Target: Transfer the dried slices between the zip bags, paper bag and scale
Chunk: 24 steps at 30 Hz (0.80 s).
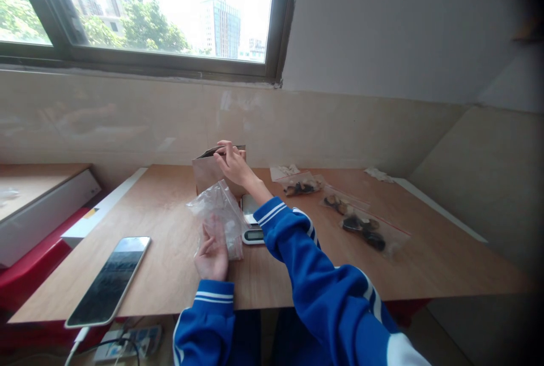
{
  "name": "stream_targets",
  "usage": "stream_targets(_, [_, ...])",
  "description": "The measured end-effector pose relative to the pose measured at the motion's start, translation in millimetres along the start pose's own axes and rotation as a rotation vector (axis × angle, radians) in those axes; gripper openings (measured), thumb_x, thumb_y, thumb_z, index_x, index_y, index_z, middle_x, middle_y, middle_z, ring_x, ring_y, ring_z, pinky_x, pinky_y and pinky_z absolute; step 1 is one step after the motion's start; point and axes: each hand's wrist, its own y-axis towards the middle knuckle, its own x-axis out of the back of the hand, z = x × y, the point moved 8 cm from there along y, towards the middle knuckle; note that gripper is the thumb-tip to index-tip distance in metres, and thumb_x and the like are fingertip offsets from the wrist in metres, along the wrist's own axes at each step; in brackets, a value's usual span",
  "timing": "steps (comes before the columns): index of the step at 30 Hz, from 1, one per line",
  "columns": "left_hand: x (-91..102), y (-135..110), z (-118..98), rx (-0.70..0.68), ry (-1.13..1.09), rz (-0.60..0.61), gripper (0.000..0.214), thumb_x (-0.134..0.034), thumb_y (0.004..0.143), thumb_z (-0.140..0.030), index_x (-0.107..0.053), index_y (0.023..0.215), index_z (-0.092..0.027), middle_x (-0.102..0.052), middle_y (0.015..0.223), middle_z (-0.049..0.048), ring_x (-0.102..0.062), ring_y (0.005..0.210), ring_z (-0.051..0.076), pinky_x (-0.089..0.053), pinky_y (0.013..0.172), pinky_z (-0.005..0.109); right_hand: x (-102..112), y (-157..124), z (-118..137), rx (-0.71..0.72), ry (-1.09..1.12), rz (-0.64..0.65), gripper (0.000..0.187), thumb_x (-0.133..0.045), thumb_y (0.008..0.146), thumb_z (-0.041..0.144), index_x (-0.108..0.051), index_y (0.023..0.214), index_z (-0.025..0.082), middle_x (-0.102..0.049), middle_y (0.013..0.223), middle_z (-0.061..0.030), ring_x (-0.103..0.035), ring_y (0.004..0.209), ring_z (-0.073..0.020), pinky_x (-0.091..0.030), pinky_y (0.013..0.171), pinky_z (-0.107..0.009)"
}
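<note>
Grasping: left-hand fingers [207,246] clenched on a clear zip bag [223,210]; right-hand fingers [225,149] pinching the top edge of a kraft paper bag [207,172].
Risk: a slipped pinch could topple the paper bag onto the digital scale [254,235].

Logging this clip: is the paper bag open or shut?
Open: the paper bag gapes at the top, dark inside, with the right hand at its rim.
</note>
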Motion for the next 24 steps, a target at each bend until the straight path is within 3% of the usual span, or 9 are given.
stream_targets(3, [-0.1, 0.5, -0.6, -0.002, 0.035, 0.038, 0.062, -0.035, 0.074, 0.006, -0.056, 0.125, -0.023, -0.058, 0.130, 0.0029, -0.040, 0.131, 0.015, -0.040, 0.105, 0.028, 18.5, -24.1, 4.9, -0.026, 0.036, -0.148, 0.032, -0.037, 0.094, 0.034, -0.042, 0.121, 0.018, -0.055, 0.124, -0.0088, -0.041, 0.121, -0.0207, -0.023, 0.102, -0.039])
stream_targets(5, [-1.4, 0.5, -1.0, -0.005, 0.060, 0.071, 0.064, -0.035, 0.075, 0.005, -0.052, 0.129, -0.024, -0.056, 0.132, 0.0027, -0.039, 0.131, 0.015, -0.039, 0.107, 0.029, 24.6, -44.6, 3.0, -0.098, 0.106, -0.165, 0.031, -0.036, 0.094, 0.038, -0.045, 0.117, 0.020, -0.057, 0.121, -0.0076, -0.043, 0.116, -0.0199, -0.026, 0.100, -0.037])
stream_targets(9, [-2.7, 1.3, 0.7, 0.019, 0.064, 0.111, 0.062, -0.035, 0.077, 0.003, -0.052, 0.129, -0.024, -0.055, 0.133, 0.0024, -0.037, 0.132, 0.015, -0.036, 0.108, 0.027, 6.1, -83.1, -7.6, -0.235, 0.305, 0.100, 0.031, -0.046, 0.087, 0.047, -0.056, 0.101, 0.021, -0.065, 0.096, -0.0040, -0.056, 0.092, -0.0185, -0.039, 0.087, -0.033])
stream_targets(11, [-2.5, 2.1, 4.1, 0.054, 0.066, 0.124, 0.059, -0.036, 0.076, 0.004, -0.057, 0.124, -0.022, -0.056, 0.132, 0.0036, -0.037, 0.132, 0.016, -0.034, 0.110, 0.029, 0.0, -96.1, -18.1, -0.307, 0.430, 0.145, 0.029, -0.050, 0.085, 0.048, -0.057, 0.088, 0.020, -0.064, 0.083, -0.0019, -0.058, 0.077, -0.0161, -0.044, 0.075, -0.029])
stream_targets(15, [-1.0, -0.4, 13.6, 0.131, 0.148, 0.078, 0.044, -0.040, 0.076, 0.003, -0.069, 0.102, -0.017, -0.065, 0.120, 0.0081, -0.045, 0.127, 0.022, -0.035, 0.109, 0.037, 14.4, -108.9, -46.1, -0.457, 0.596, -0.110, 0.030, -0.049, 0.083, 0.049, -0.054, 0.083, 0.019, -0.059, 0.069, 0.0005, -0.058, 0.062, -0.0143, -0.044, 0.058, -0.025])
stream_targets(17, [-5.7, -5.6, 16.8, 0.155, 0.242, 0.066, 0.038, -0.045, 0.077, -0.001, -0.069, 0.101, -0.016, -0.065, 0.119, 0.0087, -0.051, 0.122, 0.024, -0.038, 0.106, 0.039, 23.2, -115.3, -54.1, -0.506, 0.599, -0.208, 0.031, -0.048, 0.083, 0.051, -0.054, 0.085, 0.020, -0.056, 0.067, 0.0012, -0.055, 0.058, -0.0137, -0.043, 0.053, -0.024])
stream_targets(21, [-25.6, -17.8, 17.9, 0.196, 0.435, 0.140, 0.038, -0.055, 0.080, -0.019, -0.061, 0.117, -0.019, -0.059, 0.127, 0.0103, -0.059, 0.111, 0.027, -0.047, 0.095, 0.040, 33.2, -131.5, -56.5, -0.552, 0.541, -0.246, 0.034, -0.043, 0.085, 0.054, -0.053, 0.087, 0.021, -0.051, 0.062, 0.0025, -0.050, 0.052, -0.0130, -0.040, 0.048, -0.023])
stream_targets(24, [-28.2, -18.9, 11.4, 0.175, 0.749, 0.118, 0.037, -0.064, 0.077, -0.031, -0.062, 0.112, -0.019, -0.066, 0.114, 0.0103, -0.068, 0.086, 0.022, -0.054, 0.074, 0.032, 28.7, -151.8, -53.7, -0.572, 0.531, -0.185, 0.038, -0.042, 0.086, 0.056, -0.053, 0.093, 0.021, -0.058, 0.070, -0.0006, -0.056, 0.064, -0.0149, -0.044, 0.057, -0.025])
